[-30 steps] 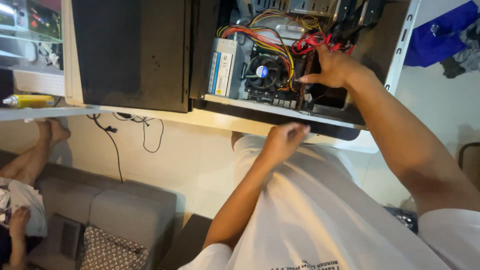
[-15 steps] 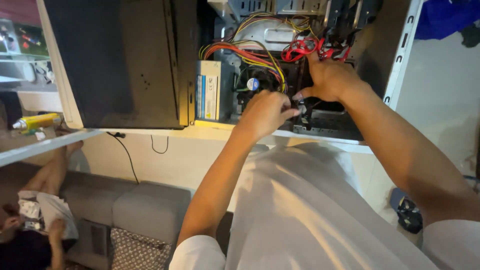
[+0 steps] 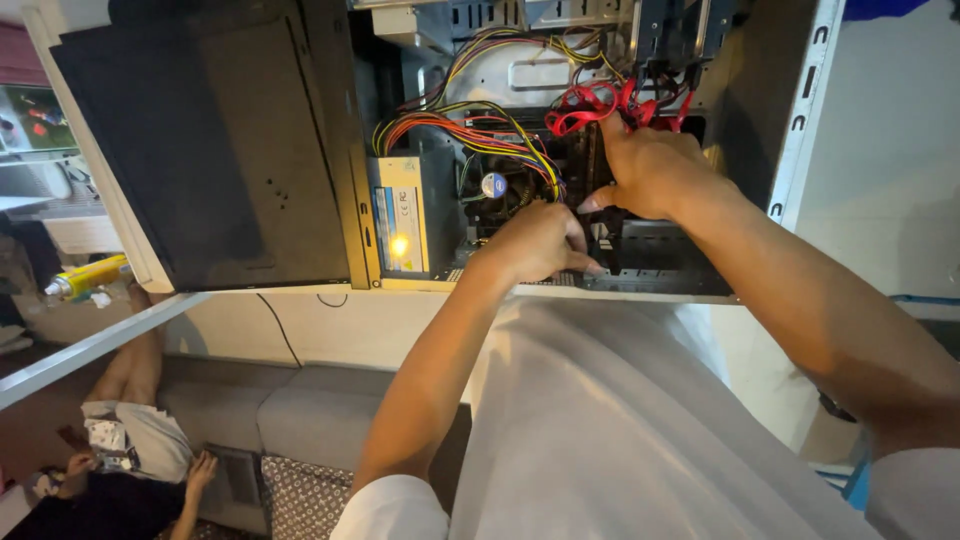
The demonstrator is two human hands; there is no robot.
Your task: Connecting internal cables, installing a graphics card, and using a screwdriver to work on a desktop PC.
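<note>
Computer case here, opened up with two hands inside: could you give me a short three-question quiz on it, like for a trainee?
1. True or false: the case has its side panel off, so the parts inside show.
2. Which cables lie just above the right hand? A) red B) white C) green
3. Fill in: the left hand is beside the round ____ with a blue centre.

Key
1. True.
2. A, the red cables.
3. Fan.

Warm indoor light; glare spot on the power supply (image 3: 400, 245); dim case interior; edges warped.
</note>
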